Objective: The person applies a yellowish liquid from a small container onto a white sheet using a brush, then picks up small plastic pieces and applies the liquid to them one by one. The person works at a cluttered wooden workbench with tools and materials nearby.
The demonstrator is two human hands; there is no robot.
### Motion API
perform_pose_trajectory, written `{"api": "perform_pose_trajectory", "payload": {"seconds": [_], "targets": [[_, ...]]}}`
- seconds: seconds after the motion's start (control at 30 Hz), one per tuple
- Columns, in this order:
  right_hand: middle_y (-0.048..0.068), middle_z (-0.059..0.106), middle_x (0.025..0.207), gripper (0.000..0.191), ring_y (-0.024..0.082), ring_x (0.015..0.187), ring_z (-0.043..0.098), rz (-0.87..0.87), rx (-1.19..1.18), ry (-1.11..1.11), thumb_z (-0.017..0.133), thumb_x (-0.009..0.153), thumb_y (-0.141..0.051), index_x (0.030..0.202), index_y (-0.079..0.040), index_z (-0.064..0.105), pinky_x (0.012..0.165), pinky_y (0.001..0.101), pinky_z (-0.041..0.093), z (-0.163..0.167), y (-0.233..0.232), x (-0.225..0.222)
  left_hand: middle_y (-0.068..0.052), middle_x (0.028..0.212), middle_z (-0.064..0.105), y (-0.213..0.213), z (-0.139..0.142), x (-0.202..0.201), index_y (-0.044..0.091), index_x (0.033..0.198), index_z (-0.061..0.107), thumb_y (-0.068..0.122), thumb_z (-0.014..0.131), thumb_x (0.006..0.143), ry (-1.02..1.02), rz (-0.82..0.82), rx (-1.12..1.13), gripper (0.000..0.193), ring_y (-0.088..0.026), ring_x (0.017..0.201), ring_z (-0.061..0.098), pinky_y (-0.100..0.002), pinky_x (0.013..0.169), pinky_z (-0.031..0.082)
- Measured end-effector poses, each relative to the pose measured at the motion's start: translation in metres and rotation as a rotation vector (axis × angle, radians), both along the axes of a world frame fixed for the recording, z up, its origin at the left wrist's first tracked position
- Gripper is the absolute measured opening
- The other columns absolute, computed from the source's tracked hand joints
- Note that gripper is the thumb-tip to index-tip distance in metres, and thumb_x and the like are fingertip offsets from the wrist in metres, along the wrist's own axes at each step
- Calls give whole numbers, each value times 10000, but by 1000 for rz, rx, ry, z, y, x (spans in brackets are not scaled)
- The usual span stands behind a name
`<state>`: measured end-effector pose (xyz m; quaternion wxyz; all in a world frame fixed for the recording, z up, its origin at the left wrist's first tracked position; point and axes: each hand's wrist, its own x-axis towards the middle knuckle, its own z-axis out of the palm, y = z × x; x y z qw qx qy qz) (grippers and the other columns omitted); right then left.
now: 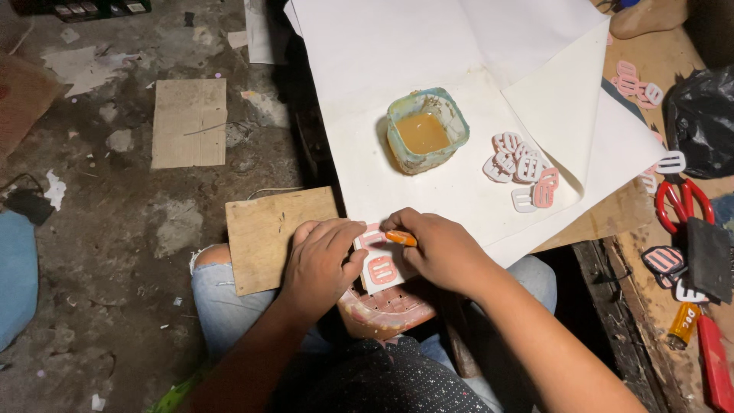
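Pink cutouts (380, 268) on white card (382, 284), pressed flat under left hand (321, 264), fingers together; right hand (440, 248) pinching orange tool (401, 239); glue tub (426, 130) beyond.

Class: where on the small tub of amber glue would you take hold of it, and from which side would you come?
Probably grip the tub by its outer walls just below the rim, from above, fingers on opposite flat sides. It stands upright and open with liquid inside, so a level lift seems safest. Its left side lies bare on the white paper; pink-and-white pieces crowd its right.
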<state>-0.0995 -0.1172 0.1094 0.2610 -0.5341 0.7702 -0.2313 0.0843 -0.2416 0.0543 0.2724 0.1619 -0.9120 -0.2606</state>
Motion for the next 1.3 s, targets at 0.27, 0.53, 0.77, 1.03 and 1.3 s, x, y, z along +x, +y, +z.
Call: {"api": "perform_pose_trajectory", "payload": {"seconds": [0.27,0.53,0.77,1.03,1.3], "targets": [[126,731,1089,405,336,1035,688,20,7,-56,659,782,-51,1180,-124,641,882,409,539,1,-1,-3,-79,1120,719,3,-4,0,64,1168,670,172,774,830,31,48,-4,370,-228,1112,657,-424,1015,428],[109,732,1122,417,321,1065,683,0,46,-53,641,786,-38,1193,-125,648,910,403,531,1,3,-2,-28,1159,736,2,-5,-1,94,1160,704,164,738,865,15,4,-71,305,-212,1158,646,-420,1002,425],[107,731,1117,394,326,1063,667,42,37,-6,643,790,-53,1178,-122,655,911,417,525,4,3,0,-36,1192,722,2,-1,0,99,1079,741,153,727,865,10,-40,-104,220,-225,1184,630,-425,1005,424],[113,703,1081,228,296,988,697,-143,-220,-86,634,866,-104,1087,-51,649,869,363,539,14,20,-1,-102,1182,639,10,14,-2,42,1075,720,109,693,800,-50,-40,-231,284,-278,1175,571,-462,995,411],[67,733,851,188,145,763,655,-346,-108,-348,639,991,-209,996,-35,709,695,292,525,13,34,-5,-86,1178,633,11,24,11,9,1187,675,135,680,853,-80,-116,-152,356,-236,1155,571,-442,1009,372]]}}
